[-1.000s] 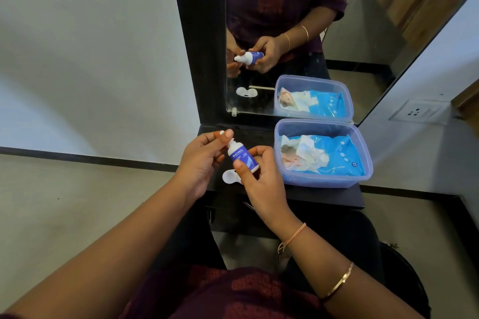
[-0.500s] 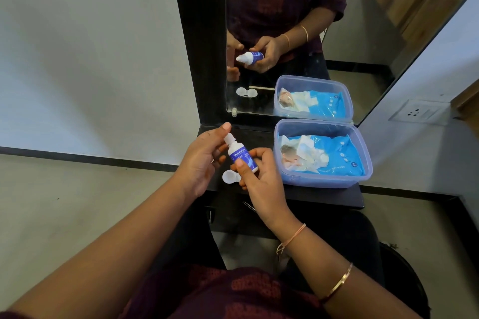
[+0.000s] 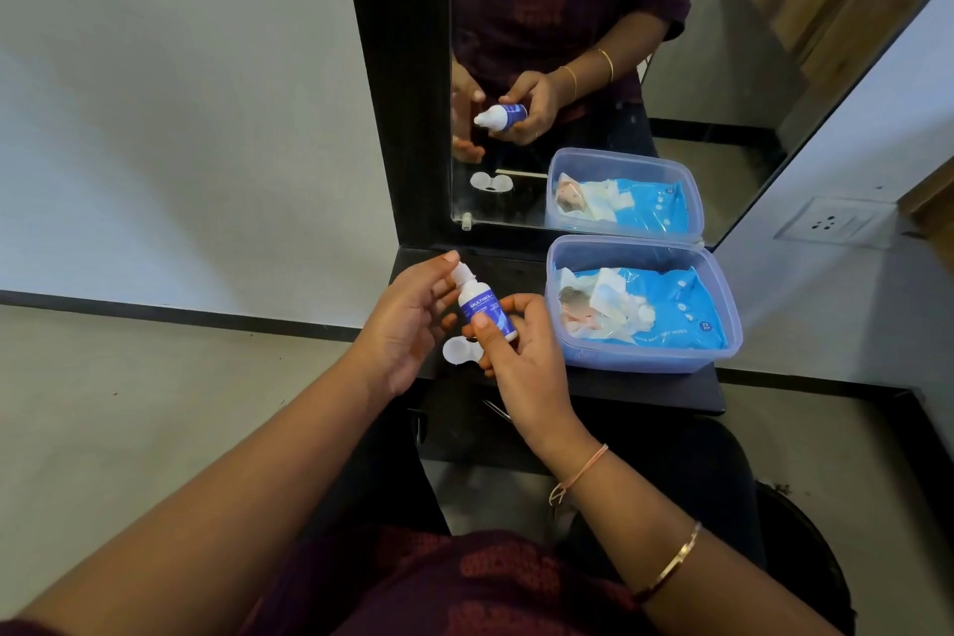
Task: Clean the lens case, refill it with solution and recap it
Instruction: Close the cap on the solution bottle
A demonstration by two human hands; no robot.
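Head view, centre of the frame: the right hand (image 3: 521, 356) is clenched around the body of a small solution bottle (image 3: 485, 307) with a white top and blue label, thumb across the label, the bottle tilted with its nozzle toward the upper left. The left hand (image 3: 408, 325) has its fingertips at the white nozzle end; whether it pinches a cap there or only touches the tip cannot be told. Just below the bottle, partly hidden by the right hand's fingers, the translucent lens case (image 3: 460, 350) lies uncapped on the black shelf (image 3: 645, 393), close to the shelf's left edge. To the right of the hands, a clear plastic tub (image 3: 722, 305) holding a blue pack of wet wipes (image 3: 666, 310) takes up most of the right part of the shelf, its far wall against the mirror (image 3: 722, 67) and its near wall close to the shelf's front edge. The free shelf surface is a narrow band between the tub and the left edge, largely occupied by the hands and case. The mirror, in a black frame, rises from the back of the shelf in the upper centre and repeats the hands, bottle, case and tub. Pale wall and floor fill the left half of the frame; a wall socket (image 3: 831, 222) sits at right.
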